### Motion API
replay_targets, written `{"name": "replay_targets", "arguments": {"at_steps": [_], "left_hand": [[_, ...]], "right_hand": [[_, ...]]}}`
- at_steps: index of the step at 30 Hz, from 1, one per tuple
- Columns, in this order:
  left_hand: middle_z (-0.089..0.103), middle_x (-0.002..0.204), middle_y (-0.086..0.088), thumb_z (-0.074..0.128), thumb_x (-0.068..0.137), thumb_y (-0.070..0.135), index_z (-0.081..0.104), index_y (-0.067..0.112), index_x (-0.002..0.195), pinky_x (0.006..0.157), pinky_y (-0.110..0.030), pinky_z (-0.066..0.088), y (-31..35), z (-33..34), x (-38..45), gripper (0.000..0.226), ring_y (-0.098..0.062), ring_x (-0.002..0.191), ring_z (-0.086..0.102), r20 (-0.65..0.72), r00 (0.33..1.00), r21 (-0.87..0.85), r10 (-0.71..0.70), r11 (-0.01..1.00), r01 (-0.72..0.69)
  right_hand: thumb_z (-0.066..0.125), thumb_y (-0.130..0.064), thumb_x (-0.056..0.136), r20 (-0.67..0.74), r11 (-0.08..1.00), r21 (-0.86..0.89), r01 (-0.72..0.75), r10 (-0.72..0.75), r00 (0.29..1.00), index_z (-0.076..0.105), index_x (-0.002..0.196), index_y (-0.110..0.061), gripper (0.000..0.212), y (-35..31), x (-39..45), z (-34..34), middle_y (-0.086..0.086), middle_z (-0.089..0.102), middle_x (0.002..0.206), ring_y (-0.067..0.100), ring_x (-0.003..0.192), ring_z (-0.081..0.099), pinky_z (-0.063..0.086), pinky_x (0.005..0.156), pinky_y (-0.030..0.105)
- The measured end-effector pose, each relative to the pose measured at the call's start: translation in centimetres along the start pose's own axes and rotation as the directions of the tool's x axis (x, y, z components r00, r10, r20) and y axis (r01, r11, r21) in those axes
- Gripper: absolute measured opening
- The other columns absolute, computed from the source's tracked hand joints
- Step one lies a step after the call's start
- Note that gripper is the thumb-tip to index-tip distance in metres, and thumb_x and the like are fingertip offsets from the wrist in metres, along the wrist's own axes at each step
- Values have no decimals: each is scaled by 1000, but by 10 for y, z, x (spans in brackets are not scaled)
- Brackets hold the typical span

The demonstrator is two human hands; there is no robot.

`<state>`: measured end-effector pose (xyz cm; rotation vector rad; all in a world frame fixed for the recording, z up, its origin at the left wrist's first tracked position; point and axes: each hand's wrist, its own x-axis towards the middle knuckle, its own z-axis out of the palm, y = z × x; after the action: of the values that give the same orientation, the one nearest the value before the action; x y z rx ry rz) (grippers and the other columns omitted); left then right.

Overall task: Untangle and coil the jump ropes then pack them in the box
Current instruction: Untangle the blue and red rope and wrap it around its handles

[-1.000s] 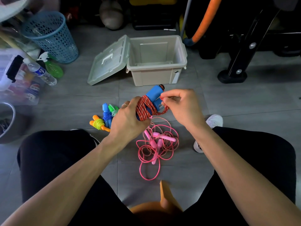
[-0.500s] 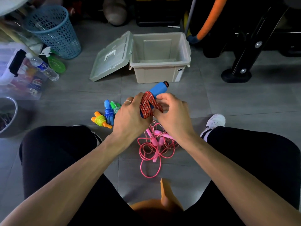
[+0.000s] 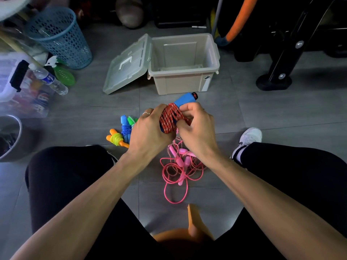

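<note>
Sitting low on a grey tile floor (image 3: pixel 262 113), knees out to both sides in black trousers. Bare floor between the hands and the box (image 3: pixel 185 81), so some open room there. Box open at the top, nothing seen inside, its lid (image 3: pixel 127 66) tipped back on the left with the far edge down on the floor. Crowded on the left: blue basket (image 3: pixel 60 38), water bottle (image 3: pixel 50 80), clear tub (image 3: pixel 11 79). Black stand foot (image 3: pixel 273 81) on the right, well apart from the box. White shoe (image 3: pixel 248 137) near the right knee.

Held up in front of the box: red rope (image 3: pixel 170 117) wound round blue handles (image 3: pixel 185 99), one handle end poking up and to the right. Left hand (image 3: pixel 148 132) wrapped round the left side of the bundle, fingers curled tight on the rope, a ring on one finger. Right hand (image 3: pixel 197 128) on the right side, fingers bent and pinching the rope coils, thumb against the blue handle. Both hands close, almost touching.

Down on the floor under the hands: pink rope (image 3: pixel 176 171), loose and tangled, handles in the middle, one long loop trailing toward the body. Left of the hands, lying side by side: orange rope bundle (image 3: pixel 116 138) with yellow cord, blue rope bundle (image 3: pixel 125 128), and a green one (image 3: pixel 131 121) partly hidden behind the left hand.
</note>
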<state>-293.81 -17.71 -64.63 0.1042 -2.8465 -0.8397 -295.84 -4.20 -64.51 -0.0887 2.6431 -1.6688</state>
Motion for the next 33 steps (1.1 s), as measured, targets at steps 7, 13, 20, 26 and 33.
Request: {"name": "replay_targets", "arguments": {"at_steps": [7, 13, 20, 26, 33], "left_hand": [[66, 80, 12, 84, 57, 31, 65, 33, 104, 65, -15, 46, -7, -21, 17, 50, -4, 73, 61, 210, 973, -182, 93, 982, -55], [67, 83, 16, 86, 58, 34, 65, 35, 108, 67, -11, 47, -7, -24, 15, 54, 0, 75, 62, 276, 956, -227, 99, 973, -36], [61, 109, 13, 71, 74, 56, 44, 33, 122, 76, -13, 49, -8, -14, 7, 60, -1, 90, 61, 119, 979, -229, 163, 964, -133], [59, 126, -6, 76, 82, 20, 72, 10, 95, 91, -33, 50, -3, -9, 5, 17, -20, 111, 59, -136, 914, -180, 382, 897, -402], [65, 110, -9, 73, 83, 7, 74, 2, 90, 86, -22, 50, -2, -7, 9, 9, -15, 95, 64, -278, 884, -197, 376, 878, -436]], "right_hand": [[64, 2, 84, 207, 996, 87, -8, -10, 978, 59, 90, -34, 36, 0, 6, -23, -14, 64, 86, -15, 77, 59, 44, 67, 3], [59, 0, 90, 298, 998, 60, -16, -3, 955, 54, 90, -39, 40, 1, 7, -31, -11, 63, 98, -16, 79, 55, 42, 70, 4], [62, 1, 88, 257, 996, 93, -15, -9, 966, 58, 99, -30, 33, -1, 4, -36, -9, 65, 92, -11, 76, 58, 45, 67, 6], [65, 3, 86, 219, 983, 176, -47, 8, 976, 58, 91, -33, 36, -5, 7, -35, -8, 69, 85, -4, 73, 65, 49, 67, 10], [78, -7, 77, 73, 971, 237, 35, -54, 996, 59, 85, -30, 31, -7, 6, -31, -12, 70, 79, 1, 76, 68, 50, 67, 12]]}}
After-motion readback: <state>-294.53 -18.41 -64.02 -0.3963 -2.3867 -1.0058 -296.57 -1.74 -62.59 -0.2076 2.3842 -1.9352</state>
